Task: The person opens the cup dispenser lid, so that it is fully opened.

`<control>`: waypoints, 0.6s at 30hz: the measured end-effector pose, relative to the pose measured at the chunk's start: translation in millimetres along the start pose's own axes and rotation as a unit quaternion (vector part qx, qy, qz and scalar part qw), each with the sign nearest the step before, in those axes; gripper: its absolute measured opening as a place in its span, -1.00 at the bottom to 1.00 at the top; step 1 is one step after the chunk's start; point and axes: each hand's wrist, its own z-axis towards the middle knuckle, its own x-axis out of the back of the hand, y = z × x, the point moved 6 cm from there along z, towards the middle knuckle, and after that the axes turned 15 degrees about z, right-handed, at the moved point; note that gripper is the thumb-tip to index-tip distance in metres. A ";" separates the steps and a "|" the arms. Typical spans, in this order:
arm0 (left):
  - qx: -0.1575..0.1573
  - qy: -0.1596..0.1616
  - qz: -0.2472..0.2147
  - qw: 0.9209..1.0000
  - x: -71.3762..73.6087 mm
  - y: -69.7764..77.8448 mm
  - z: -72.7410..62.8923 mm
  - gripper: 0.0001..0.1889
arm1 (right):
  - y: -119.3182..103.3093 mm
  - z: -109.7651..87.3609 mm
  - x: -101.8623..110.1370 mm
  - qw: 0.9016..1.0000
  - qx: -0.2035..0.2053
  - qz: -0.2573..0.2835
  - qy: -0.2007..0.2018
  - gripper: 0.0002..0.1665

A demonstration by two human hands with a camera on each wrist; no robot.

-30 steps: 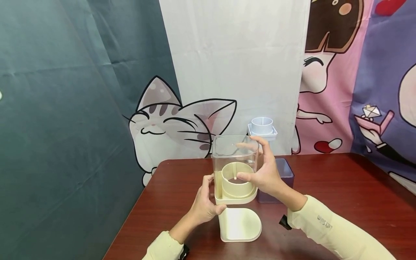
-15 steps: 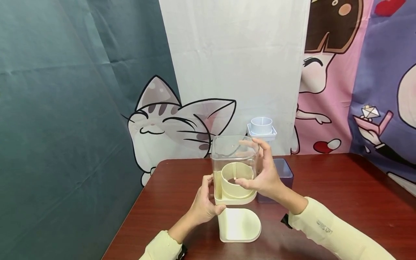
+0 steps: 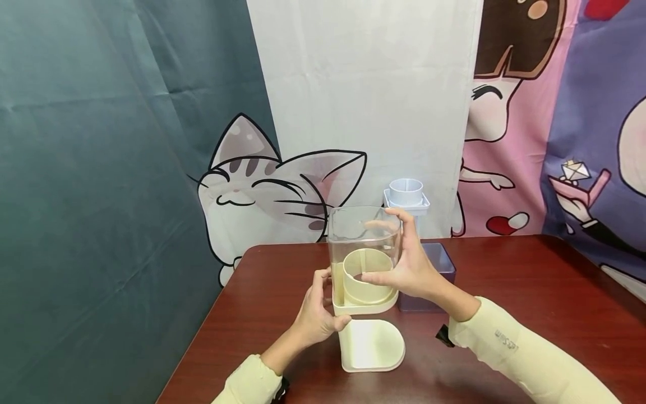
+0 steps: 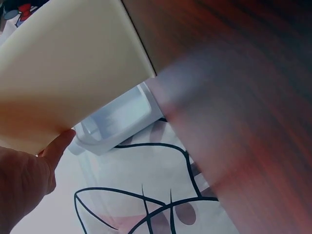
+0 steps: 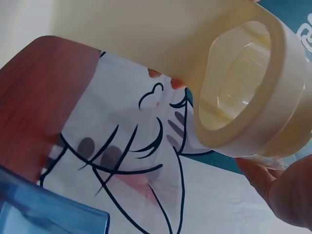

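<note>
In the head view, a cream dispenser stand (image 3: 373,345) with a flat rounded base stands upright on the table. A clear tall container (image 3: 358,224) sits at its top, above a cream ring-shaped collar (image 3: 367,294). My left hand (image 3: 315,320) grips the stand's upright from the left, thumb in front. My right hand (image 3: 416,269) holds the clear container from the right, fingers at its rim and thumb across the front. The left wrist view shows the stand's broad cream panel (image 4: 73,58) with left fingertips at its edge. From the right wrist, the collar's round opening (image 5: 234,78) is seen from below.
A dark purple translucent box (image 3: 440,264) stands behind the right hand on the brown table (image 3: 520,314). Behind it rises a pale blue dispenser with a round collar (image 3: 406,196). A printed cloth backdrop (image 3: 373,101) hangs behind the table.
Both hands keep their hold and the stand stays put. The right fingers shift slightly at the container's rim, and the head view tips a little.
</note>
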 end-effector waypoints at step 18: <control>0.001 -0.010 0.015 1.000 -1.5 -3.0 2.5 -0.05 | -7.8 -0.6 1.4 0.997 0.072 0.000 0.001 0.25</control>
